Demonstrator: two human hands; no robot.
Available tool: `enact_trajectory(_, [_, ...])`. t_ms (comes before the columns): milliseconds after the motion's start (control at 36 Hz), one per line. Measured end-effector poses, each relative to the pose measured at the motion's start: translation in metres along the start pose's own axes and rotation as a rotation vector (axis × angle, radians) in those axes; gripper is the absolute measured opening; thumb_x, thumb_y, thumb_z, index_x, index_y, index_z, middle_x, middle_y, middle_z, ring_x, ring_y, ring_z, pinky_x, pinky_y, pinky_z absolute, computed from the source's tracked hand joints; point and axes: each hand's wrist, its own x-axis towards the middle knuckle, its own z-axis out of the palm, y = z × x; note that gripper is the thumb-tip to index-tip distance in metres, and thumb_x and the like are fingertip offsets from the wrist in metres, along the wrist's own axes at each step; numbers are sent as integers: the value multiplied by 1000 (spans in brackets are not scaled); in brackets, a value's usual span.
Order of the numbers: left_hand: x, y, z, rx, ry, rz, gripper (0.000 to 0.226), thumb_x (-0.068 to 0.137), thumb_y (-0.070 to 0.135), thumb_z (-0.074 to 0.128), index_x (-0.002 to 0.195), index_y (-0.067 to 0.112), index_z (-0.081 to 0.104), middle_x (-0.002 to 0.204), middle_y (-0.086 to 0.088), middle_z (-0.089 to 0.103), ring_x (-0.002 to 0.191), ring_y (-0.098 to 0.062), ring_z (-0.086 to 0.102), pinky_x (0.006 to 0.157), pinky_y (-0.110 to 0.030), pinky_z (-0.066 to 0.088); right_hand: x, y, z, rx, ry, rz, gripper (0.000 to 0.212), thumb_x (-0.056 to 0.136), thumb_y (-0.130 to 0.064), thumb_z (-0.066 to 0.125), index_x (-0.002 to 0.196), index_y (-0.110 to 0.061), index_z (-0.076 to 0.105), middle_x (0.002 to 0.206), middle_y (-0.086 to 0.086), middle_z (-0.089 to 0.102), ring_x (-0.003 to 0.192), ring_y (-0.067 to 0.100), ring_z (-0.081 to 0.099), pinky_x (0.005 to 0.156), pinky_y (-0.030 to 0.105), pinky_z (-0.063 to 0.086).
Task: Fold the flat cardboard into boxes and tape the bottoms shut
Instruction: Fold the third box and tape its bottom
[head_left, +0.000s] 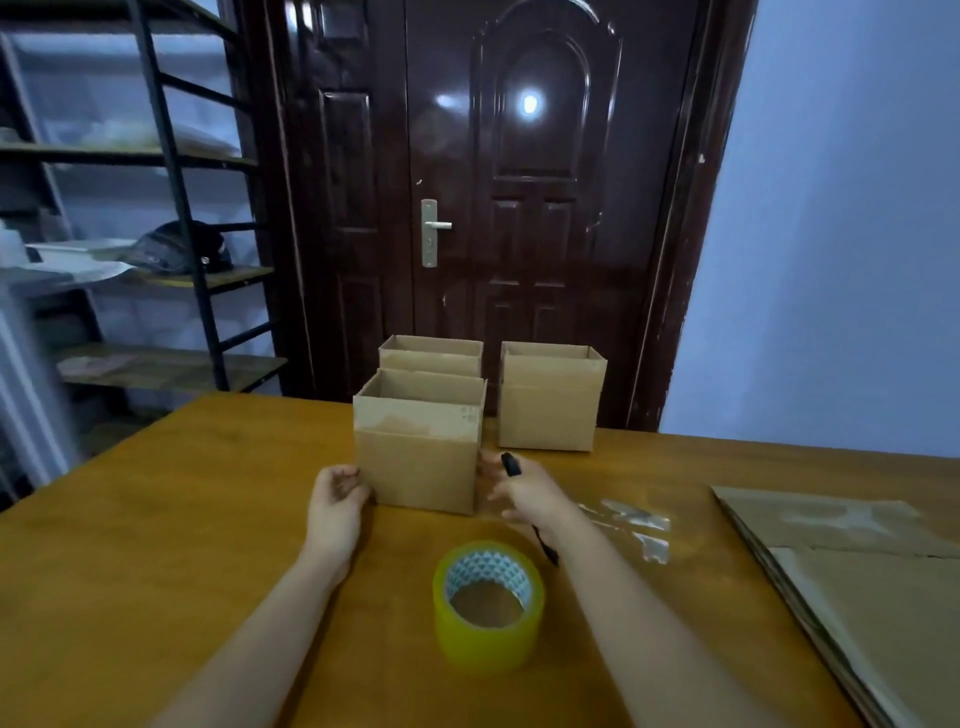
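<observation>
Head view: left hand (336, 496) with curled fingers touches the near box (418, 447) at its lower left edge, while right hand (522, 488) grips a black cutter (511, 464) beside the box's right side; tape roll (488, 605) stands upright on the table (156, 519) between the forearms; flat cardboard (852, 582) lies stacked at right

Both arms reach forward, left hand (336, 498) loosely curled, right hand (524, 491) – fingers gripping

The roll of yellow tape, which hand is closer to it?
Right, narrowly. The right hand is just beyond the tape roll and slightly right, holding a black tool beside the nearest box. The left hand is farther off, at the box's left side.
</observation>
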Motion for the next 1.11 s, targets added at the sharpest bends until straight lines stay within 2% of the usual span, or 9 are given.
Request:
enact_trajectory(83, [4, -1, 0, 7, 56, 17, 18, 94, 3, 50, 107, 16, 50, 113, -10, 59, 105, -27, 55, 91, -42, 48, 7, -3, 8, -64, -45, -34, 62, 89, 9, 45, 142, -24, 42, 141, 3, 48, 123, 21, 45, 86, 28, 41])
enact_trajectory(194, [8, -6, 1, 18, 119, 48, 23, 93, 5, 52, 112, 18, 49, 114, -4, 56, 106, -21, 52, 92, -37, 45, 14, -3, 17, -123, -96, -49, 66, 92, 6, 44, 147, -31, 33, 144, 1, 45, 120, 20, 50, 70, 21, 43])
enact_trajectory(306, [13, -6, 4, 16, 173, 58, 28, 93, 6, 51, 118, 19, 46, 119, -2, 53, 108, -18, 49, 92, -33, 42, 21, -4, 24, -198, -138, -41, 66, 93, 3, 45, 147, -32, 30, 145, -1, 46, 117, 17, 49, 90, 34, 48])
enact_trajectory(389, [14, -6, 4, 17, 192, 57, 36, 92, 5, 50, 127, 15, 46, 128, -3, 51, 117, -19, 48, 99, -35, 41, 24, -3, 28, -252, -163, -49, 69, 93, 2, 43, 149, -34, 25, 146, -1, 44, 117, 18, 51, 92, 36, 47])
enact_trajectory(583, [16, -5, 9, 36, 219, 55, 45, 93, 6, 51, 136, 14, 41, 136, -6, 48, 122, -22, 45, 98, -32, 37, 30, 1, 28, -324, -231, -62, 74, 92, 3, 44, 150, -36, 18, 151, 0, 38, 122, 14, 49, 70, 14, 42])
enact_trajectory(778, [17, -4, 10, 24, 209, 46, 52, 94, 10, 51, 143, 15, 35, 143, -5, 43, 129, -23, 41, 103, -33, 34, 36, 1, 27, -357, -278, -41, 78, 91, 6, 44, 151, -33, 14, 153, 2, 35, 134, 15, 41, 67, 14, 43])
enact_trajectory(889, [20, -4, 9, -11, 207, 27, 56, 94, 13, 51, 146, 18, 30, 146, -4, 39, 132, -23, 38, 106, -34, 32, 36, 4, 27, -436, -309, -86, 81, 90, 3, 47, 151, -37, 13, 157, -3, 25, 139, 16, 32, 97, 22, 40])
enact_trajectory(1000, [19, -4, 10, -26, 210, 20, 58, 94, 14, 51, 147, 19, 28, 147, -4, 38, 133, -24, 37, 107, -36, 31, 35, 5, 29, -498, -313, -119, 79, 91, 4, 45, 152, -34, 13, 157, -5, 22, 126, 14, 43, 82, 17, 43])
enact_trajectory(1111, [16, -2, 12, -29, 246, 29, 60, 94, 13, 52, 148, 18, 26, 147, -4, 37, 133, -25, 38, 108, -37, 32, 34, 5, 30, -505, -283, -132, 76, 90, 4, 45, 152, -31, 19, 156, -5, 26, 130, 17, 42, 94, 24, 43])
